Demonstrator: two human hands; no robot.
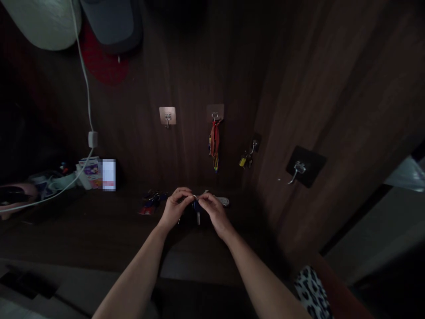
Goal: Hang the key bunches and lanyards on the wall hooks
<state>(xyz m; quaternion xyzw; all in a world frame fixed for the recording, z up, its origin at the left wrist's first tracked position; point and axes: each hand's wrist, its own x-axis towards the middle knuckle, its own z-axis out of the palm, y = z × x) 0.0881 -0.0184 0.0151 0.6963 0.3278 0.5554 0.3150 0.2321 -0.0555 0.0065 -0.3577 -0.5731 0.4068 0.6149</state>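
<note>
My left hand point(175, 209) and my right hand point(214, 213) meet over the dark wooden shelf, fingers closed in a pinch. Between their fingertips is a small metal key ring point(195, 196). A key with a blue head point(197, 206) dangles below it, blade downward. Another small metal piece point(179, 220) shows under my left hand; its kind is unclear. Left of my hands lies a bunch of keys point(153, 197) with blue and red parts. A pale, elongated object point(223, 201) rests on the shelf, partly hidden by my right hand.
On the back panel are an adhesive hook point(168, 116) and another hook bearing red lanyards point(214, 139). Yellow-tagged keys point(243, 161) hang in the corner; a bare hook point(299, 168) is on the right wall. Small boxes point(90, 170) and a white cable point(86, 84) are at left.
</note>
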